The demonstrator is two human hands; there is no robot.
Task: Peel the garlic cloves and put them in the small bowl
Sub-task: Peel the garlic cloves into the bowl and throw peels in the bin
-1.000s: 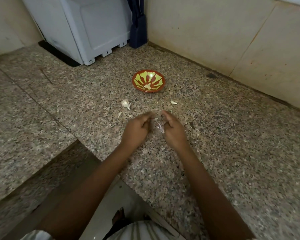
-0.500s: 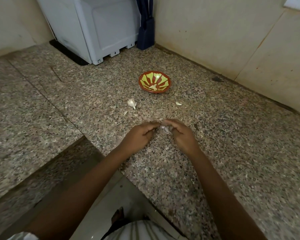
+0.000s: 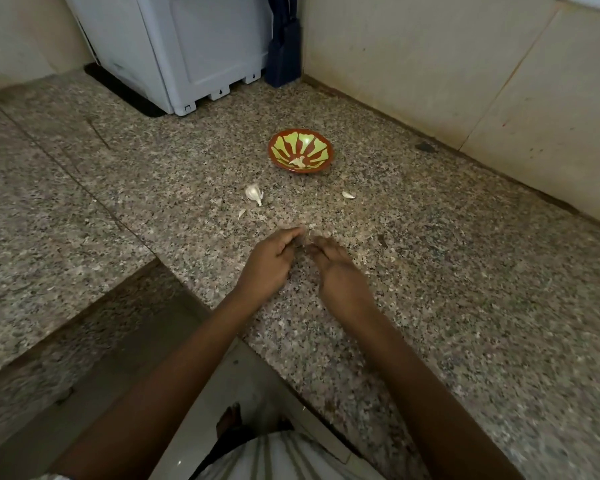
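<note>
A small red bowl with a yellow-green pattern point(image 3: 329, 157) stands on the granite counter, and one peeled clove point(image 3: 298, 162) lies in it. Nearer me lie a white garlic piece point(image 3: 253, 194), a small white bit point(image 3: 348, 194) and a scrap of peel point(image 3: 241, 213). My left hand point(image 3: 269, 263) and my right hand point(image 3: 340, 271) meet at their curled fingertips just above the counter, in front of the bowl. They pinch a garlic clove between them; it is almost wholly hidden by the fingers and blurred.
A grey-white appliance point(image 3: 187, 46) stands at the back left, with a dark blue object point(image 3: 283, 60) in the corner beside it. Beige wall tiles point(image 3: 430, 64) run along the right. The counter's front edge point(image 3: 201, 306) drops off below my left forearm.
My two hands have closed together, so their fingertips now touch and cover the clove that showed white between them. The view has shifted slightly.
</note>
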